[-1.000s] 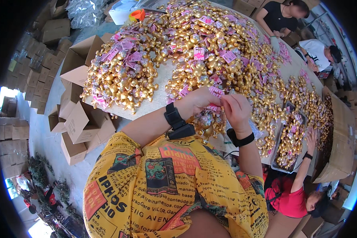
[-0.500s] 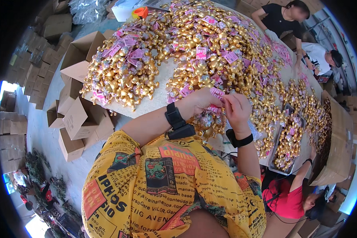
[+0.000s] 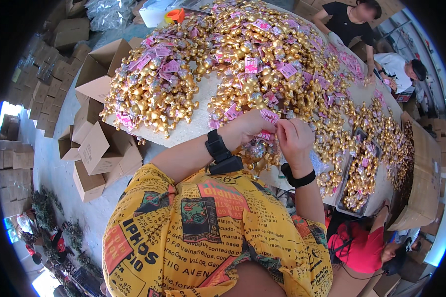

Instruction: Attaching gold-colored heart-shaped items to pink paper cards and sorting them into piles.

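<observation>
The person's left hand (image 3: 249, 126) holds a pink tag (image 3: 269, 117) between closed fingertips, close in front of the body. The right hand (image 3: 295, 139) is pinched narrow beside it; whether anything is between its fingers cannot be told. Gold and silvery ornaments (image 3: 256, 152) hang just below, partly hidden by both hands. Beyond, heaped gold ornaments (image 3: 243, 49) crowd the pale table (image 3: 209, 91). To the right, a filled metal tray (image 3: 351, 213) and a large carton (image 3: 421, 183) block the edge, near a co-worker in red (image 3: 364, 250). Open cartons (image 3: 100, 151) stand left.
</observation>
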A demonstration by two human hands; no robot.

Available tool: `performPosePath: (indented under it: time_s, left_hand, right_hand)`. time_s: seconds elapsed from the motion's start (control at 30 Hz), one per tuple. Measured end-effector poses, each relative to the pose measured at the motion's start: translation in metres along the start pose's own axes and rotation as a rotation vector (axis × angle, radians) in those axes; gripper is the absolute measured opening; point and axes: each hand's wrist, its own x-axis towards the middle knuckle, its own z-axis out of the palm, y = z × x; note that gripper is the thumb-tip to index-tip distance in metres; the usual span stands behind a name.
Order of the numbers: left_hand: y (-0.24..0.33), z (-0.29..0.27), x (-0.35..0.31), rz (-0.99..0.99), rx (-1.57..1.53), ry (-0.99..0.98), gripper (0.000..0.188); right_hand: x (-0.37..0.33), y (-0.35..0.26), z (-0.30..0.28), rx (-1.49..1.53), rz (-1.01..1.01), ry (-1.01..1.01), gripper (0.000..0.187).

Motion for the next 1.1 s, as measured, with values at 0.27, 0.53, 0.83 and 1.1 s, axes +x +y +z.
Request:
performPosePath:
  time_s: [0.27, 0.53, 0.83, 1.1]
  left_hand:
    - [0.001, 0.001, -0.004, 0.018, 0.061, -0.041, 0.007]
    - [0.004, 0.000, -0.011, 0.122, 0.452, -0.081, 0.010]
    - [0.016, 0.002, -0.023, 0.300, 0.881, -0.045, 0.021]
    - [0.018, -0.015, -0.023, 0.381, 0.980, -0.151, 0.024]
  right_hand:
    - [0.001, -0.009, 0.004, -0.029, 0.008, -0.011, 0.017]
    - [-0.001, -0.010, 0.003, 0.110, 0.053, -0.037, 0.018]
    - [0.009, -0.012, 0.003, 0.805, 0.755, -0.097, 0.012]
    - [0.009, -0.006, 0.022, 0.758, 0.725, -0.187, 0.010]
